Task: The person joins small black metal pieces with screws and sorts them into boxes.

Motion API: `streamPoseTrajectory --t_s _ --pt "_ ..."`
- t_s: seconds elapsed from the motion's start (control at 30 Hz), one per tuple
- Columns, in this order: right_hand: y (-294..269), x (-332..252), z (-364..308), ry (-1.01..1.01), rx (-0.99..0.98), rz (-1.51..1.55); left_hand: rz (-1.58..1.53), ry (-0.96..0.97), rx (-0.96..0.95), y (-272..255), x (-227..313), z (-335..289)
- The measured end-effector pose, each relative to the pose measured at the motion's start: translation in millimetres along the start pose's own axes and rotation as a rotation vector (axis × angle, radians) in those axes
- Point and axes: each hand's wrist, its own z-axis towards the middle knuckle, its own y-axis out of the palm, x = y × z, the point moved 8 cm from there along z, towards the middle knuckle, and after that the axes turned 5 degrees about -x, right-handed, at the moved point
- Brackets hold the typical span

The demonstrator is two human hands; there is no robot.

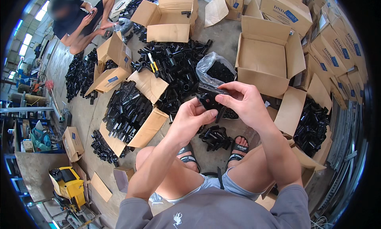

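Note:
In front of my chest, both hands hold one black bracket-like part [208,97] with small round holes. My left hand [194,116] pinches it from below and the left, thumb on its lower edge. My right hand [245,101] grips the upper right side, with the thumb across its face. Just beyond the hands sits a clear plastic bag [205,73] of small black pieces. A small heap of black parts [216,137] lies below them, between my sandalled feet. The large pile of black tubular parts [174,66] spreads behind and left of the bag.
Open cardboard boxes surround me: a bare-bottomed one [262,56] right, another [170,19] ahead, and one filled with black parts [129,112] left. Two yellow-and-black pens or tools [152,64] rest on the pile. A co-worker [79,21] sits far left. Stacked cartons [333,50] line the right.

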Motion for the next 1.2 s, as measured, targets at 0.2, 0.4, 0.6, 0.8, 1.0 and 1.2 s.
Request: streamPoseTrajectory --t_s 0.2,0.4,0.6,0.8,1.0,1.2 --pt "-15 -5 -1 0.05 0.118 0.181 -0.111 0.068 -0.01 -4 3 7" --pt "-17 -14 -7 0.053 0.084 0.229 -0.23 0.041 -0.071 3 0 10" --pt "-14 -2 -8 0.063 0.065 0.159 -0.085 0.001 -0.138 18 -1 9" --pt "-12 5 -12 0.101 0.028 0.013 0.084 -0.025 -0.116 11 -1 9" --pt "-5 8 -13 0.097 -0.009 -0.087 0.186 -0.079 -0.177 12 -3 7" --pt "2 8 -12 0.124 -0.058 -0.152 0.221 -0.047 -0.169 12 -2 5"
